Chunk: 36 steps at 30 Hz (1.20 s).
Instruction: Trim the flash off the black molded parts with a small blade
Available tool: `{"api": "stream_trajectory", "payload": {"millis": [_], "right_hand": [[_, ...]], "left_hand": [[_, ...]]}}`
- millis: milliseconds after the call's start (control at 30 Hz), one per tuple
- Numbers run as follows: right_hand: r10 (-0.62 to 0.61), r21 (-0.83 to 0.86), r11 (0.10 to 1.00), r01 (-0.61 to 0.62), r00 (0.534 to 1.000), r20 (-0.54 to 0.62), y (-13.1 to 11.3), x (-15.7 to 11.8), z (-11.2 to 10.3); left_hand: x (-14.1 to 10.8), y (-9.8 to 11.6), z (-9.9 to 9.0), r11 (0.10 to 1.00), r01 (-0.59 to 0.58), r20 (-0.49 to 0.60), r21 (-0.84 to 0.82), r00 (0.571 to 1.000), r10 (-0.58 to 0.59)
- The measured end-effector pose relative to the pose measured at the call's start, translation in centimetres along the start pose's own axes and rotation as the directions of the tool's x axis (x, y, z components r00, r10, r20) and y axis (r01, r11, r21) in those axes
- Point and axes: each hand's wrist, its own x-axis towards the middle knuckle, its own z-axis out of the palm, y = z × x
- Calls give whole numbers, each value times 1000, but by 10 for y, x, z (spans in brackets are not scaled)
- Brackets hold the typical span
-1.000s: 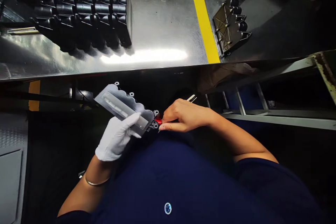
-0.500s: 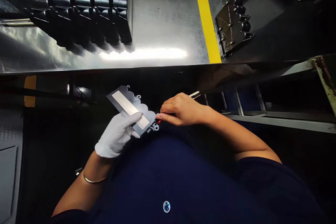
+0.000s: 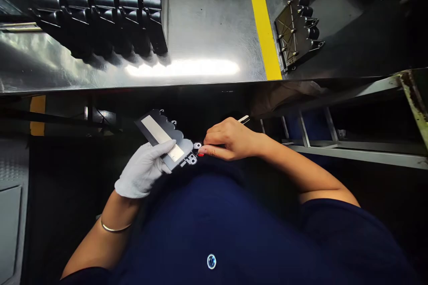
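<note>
In my gloved left hand [image 3: 143,167] is a flat grey housing part [image 3: 182,142] with a scalloped edge, small eyelets and a pale strip along its face. The thumb presses on the strip; the fingers are behind. My bare right hand [image 3: 230,139] is closed round a slim tool [image 3: 244,120], whose pale end sticks out behind the knuckles. A small red bit [image 3: 201,155] shows at its thumb, beside the part's eyelets. The fist hides most of the tool, so its kind and any contact with the part cannot be made out.
Ahead is a shiny metal table [image 3: 207,22] with a yellow stripe [image 3: 262,18]. Stacked black scalloped housings [image 3: 110,9] stand at its left, and another dark housing [image 3: 296,33] is right of the stripe. A metal frame [image 3: 361,156] lies low on the right.
My left hand has shifted slightly left with the housing part, opening a small gap from the right hand's fingertips. The right hand has barely moved.
</note>
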Motion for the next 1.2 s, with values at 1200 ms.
{"api": "stream_trajectory", "payload": {"millis": [1200], "right_hand": [[334, 505, 858, -90, 844, -418, -10, 21, 39]], "left_hand": [[10, -5, -9, 430, -528, 74, 732, 690, 720]]}}
